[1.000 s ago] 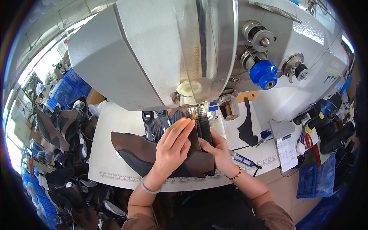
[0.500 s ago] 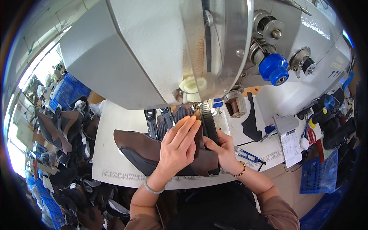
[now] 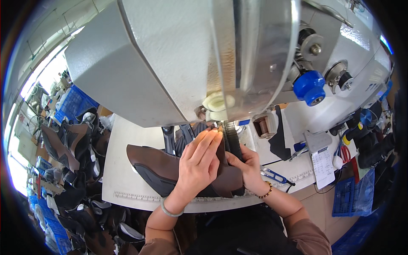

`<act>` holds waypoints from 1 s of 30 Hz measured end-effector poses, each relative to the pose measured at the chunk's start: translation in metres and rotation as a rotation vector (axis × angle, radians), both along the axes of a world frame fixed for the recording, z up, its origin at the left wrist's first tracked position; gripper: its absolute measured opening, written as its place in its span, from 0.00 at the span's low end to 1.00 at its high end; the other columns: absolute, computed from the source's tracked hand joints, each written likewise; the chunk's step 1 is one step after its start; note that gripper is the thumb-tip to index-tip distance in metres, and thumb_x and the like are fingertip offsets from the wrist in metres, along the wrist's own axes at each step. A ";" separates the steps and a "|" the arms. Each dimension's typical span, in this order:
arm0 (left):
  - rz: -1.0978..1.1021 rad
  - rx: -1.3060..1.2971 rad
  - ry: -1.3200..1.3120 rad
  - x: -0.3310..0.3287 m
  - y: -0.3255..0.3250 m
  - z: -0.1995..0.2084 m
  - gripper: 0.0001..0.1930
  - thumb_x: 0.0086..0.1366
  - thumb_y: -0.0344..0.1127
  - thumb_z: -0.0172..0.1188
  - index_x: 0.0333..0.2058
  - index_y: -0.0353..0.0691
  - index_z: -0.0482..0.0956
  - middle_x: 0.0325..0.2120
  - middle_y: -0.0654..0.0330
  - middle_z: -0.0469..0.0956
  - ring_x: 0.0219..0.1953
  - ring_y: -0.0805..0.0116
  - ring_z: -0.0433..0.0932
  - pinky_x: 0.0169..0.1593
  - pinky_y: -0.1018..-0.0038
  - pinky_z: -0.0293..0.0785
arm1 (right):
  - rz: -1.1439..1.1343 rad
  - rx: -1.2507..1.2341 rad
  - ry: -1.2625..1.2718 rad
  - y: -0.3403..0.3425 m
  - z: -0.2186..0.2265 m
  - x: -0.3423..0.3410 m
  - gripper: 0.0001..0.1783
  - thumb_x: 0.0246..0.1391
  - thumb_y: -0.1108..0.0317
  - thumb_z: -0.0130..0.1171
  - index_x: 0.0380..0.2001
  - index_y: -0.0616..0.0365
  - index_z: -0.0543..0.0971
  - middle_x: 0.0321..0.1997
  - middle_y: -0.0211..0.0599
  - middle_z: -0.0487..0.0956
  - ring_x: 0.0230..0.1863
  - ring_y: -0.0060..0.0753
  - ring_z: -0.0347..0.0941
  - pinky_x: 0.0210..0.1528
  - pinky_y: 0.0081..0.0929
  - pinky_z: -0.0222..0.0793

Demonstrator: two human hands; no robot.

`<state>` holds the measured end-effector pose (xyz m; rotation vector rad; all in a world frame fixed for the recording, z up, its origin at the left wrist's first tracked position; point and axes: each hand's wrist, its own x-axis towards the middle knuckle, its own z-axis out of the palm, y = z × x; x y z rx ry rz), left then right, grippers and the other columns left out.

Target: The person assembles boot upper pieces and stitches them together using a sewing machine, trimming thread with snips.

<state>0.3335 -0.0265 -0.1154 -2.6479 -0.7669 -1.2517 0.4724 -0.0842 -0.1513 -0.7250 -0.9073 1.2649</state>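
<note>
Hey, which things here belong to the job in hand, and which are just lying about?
Seem in use:
- brown-and-black piece, left hand on it, right hand gripping its edge
- sewing machine above it

Apparently lying about:
- red-handled scissors
- blue tool
- white paper
- black cut piece

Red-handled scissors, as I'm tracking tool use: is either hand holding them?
No; the scissors are far right, while left hand and right hand touch the brown workpiece.
</note>
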 end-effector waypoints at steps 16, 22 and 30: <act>-0.080 -0.064 -0.144 -0.001 0.000 -0.002 0.18 0.50 0.16 0.52 0.41 0.33 0.77 0.42 0.53 0.76 0.48 0.55 0.74 0.50 0.69 0.71 | -0.084 0.044 0.033 -0.008 -0.010 -0.007 0.13 0.55 0.77 0.54 0.45 0.67 0.73 0.38 0.30 0.78 0.36 0.13 0.70 0.38 0.13 0.68; -0.042 -0.002 -0.085 0.000 0.000 -0.002 0.23 0.47 0.19 0.54 0.46 0.34 0.74 0.45 0.56 0.73 0.49 0.58 0.73 0.47 0.69 0.73 | -0.086 0.037 0.020 -0.007 -0.006 -0.005 0.13 0.54 0.76 0.55 0.44 0.67 0.74 0.38 0.30 0.78 0.36 0.12 0.70 0.37 0.13 0.68; -0.004 0.008 -0.078 0.001 -0.001 -0.005 0.23 0.46 0.18 0.54 0.45 0.32 0.74 0.44 0.54 0.73 0.49 0.57 0.73 0.47 0.69 0.73 | -0.078 -0.031 0.004 -0.004 -0.007 -0.002 0.15 0.56 0.76 0.53 0.46 0.67 0.72 0.40 0.30 0.77 0.39 0.12 0.69 0.41 0.13 0.67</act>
